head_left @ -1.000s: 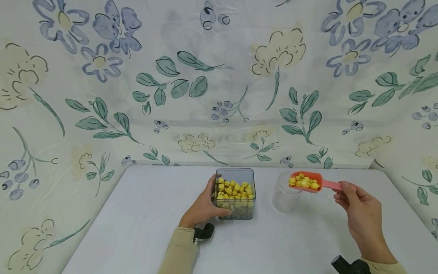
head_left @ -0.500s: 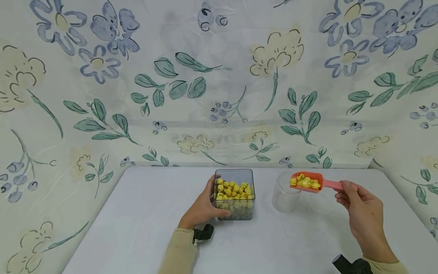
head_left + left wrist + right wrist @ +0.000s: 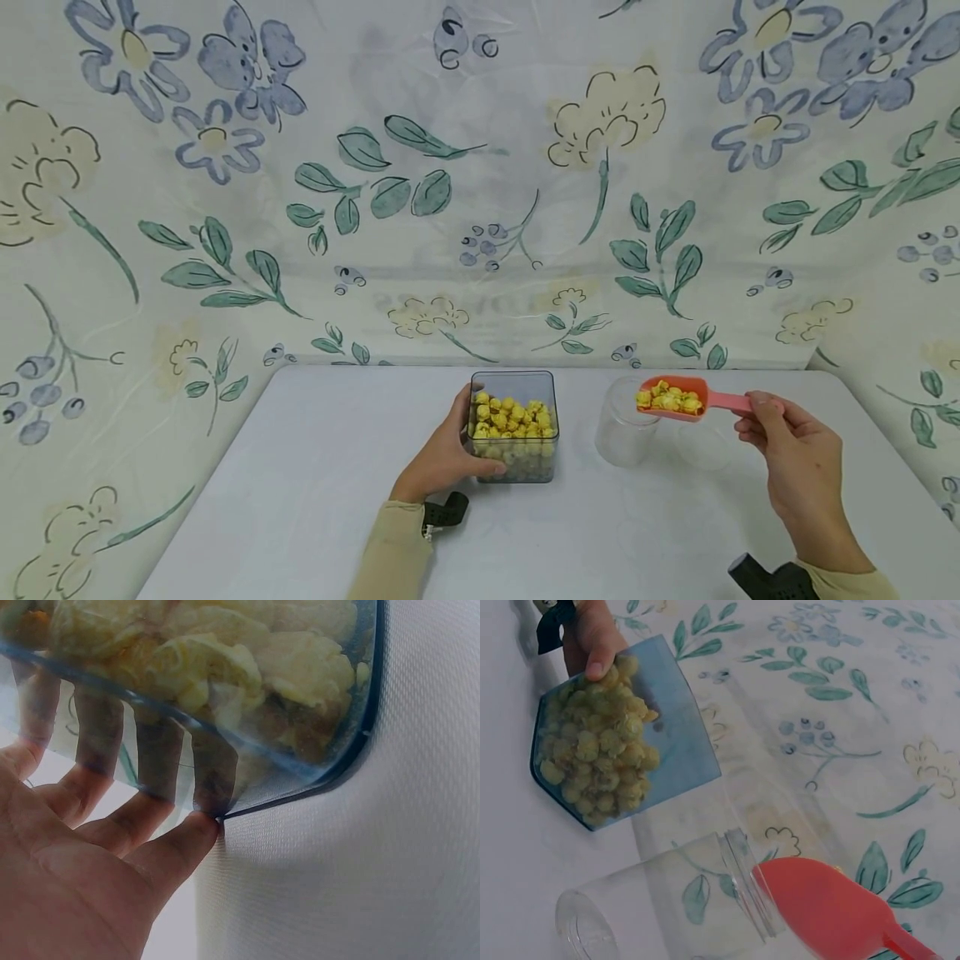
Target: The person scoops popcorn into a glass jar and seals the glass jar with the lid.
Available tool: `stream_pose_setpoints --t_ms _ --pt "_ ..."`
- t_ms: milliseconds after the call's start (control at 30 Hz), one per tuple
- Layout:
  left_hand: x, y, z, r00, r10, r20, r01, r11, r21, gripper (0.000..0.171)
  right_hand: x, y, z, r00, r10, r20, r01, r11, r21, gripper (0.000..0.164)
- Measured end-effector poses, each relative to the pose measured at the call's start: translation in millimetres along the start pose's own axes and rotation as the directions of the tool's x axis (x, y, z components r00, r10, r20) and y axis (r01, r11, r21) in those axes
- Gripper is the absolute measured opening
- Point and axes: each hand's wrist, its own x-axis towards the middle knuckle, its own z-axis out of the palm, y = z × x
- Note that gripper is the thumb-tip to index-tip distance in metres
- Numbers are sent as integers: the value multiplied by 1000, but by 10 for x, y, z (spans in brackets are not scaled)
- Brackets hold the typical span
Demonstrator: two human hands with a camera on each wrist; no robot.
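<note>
My left hand [image 3: 444, 457] grips the left side of a square, grey-tinted clear container [image 3: 517, 383]. Yellow popcorn [image 3: 512, 417] fills much of it, and the left wrist view shows my fingers through its wall [image 3: 345, 742]. In my right hand [image 3: 806, 467] I pinch the handle of a red scoop [image 3: 718, 402], which carries several popcorn pieces [image 3: 667, 400]. Its bowl [image 3: 821, 904] hangs level at the mouth of an upright clear jar [image 3: 624, 442]. In the right wrist view the jar [image 3: 660, 892] holds no popcorn. That view misses my right hand.
A faint round clear outline [image 3: 705, 443] lies right of the jar, too faint to identify. The white table [image 3: 315, 500] ends at a flowered cloth backdrop [image 3: 510, 325]. Each wrist wears a black device [image 3: 447, 508].
Very little differs. My right hand and the scoop have shifted slightly to the right over the jar mouth. My left hand still holds the container in place.
</note>
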Motion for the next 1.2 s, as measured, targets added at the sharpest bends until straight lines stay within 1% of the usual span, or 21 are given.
stream_pose_setpoints --t_ms 100,200,300,433,733,900,1033,1133,1200 --pt "37 -86 -6 1000 10 -8 -10 1000 6 115 -1 -10 12 1000 -11 -2 11 1000 -1 34" --pt "77 -186 -17 1000 7 -19 -7 1000 22 117 -3 -19 26 1000 -20 -19 20 1000 -5 33" --pt "95 -244 -23 1000 11 -22 -11 1000 28 119 -7 -28 34 999 -31 -34 30 999 -24 32" --pt "99 -270 -22 999 26 -20 -25 999 23 118 -9 -45 36 998 -36 -44 34 998 -59 31" --pt "106 -277 -20 999 32 -27 -31 999 28 118 -1 -66 37 998 -44 -53 37 993 -116 41" --pt "98 -252 -14 1000 11 -19 -11 1000 12 118 -1 -78 34 997 -51 -55 43 990 -136 41" --pt "38 -91 -4 1000 -7 -13 7 1000 18 117 -1 -89 30 996 -67 -52 58 988 -146 39" --pt "-1 18 3 1000 -7 -12 8 1000 25 115 -4 -99 34 995 -82 -51 72 983 -167 37" --pt "-9 33 4 1000 -6 -12 6 1000 26 115 -9 -107 39 994 -92 -52 81 980 -183 35"
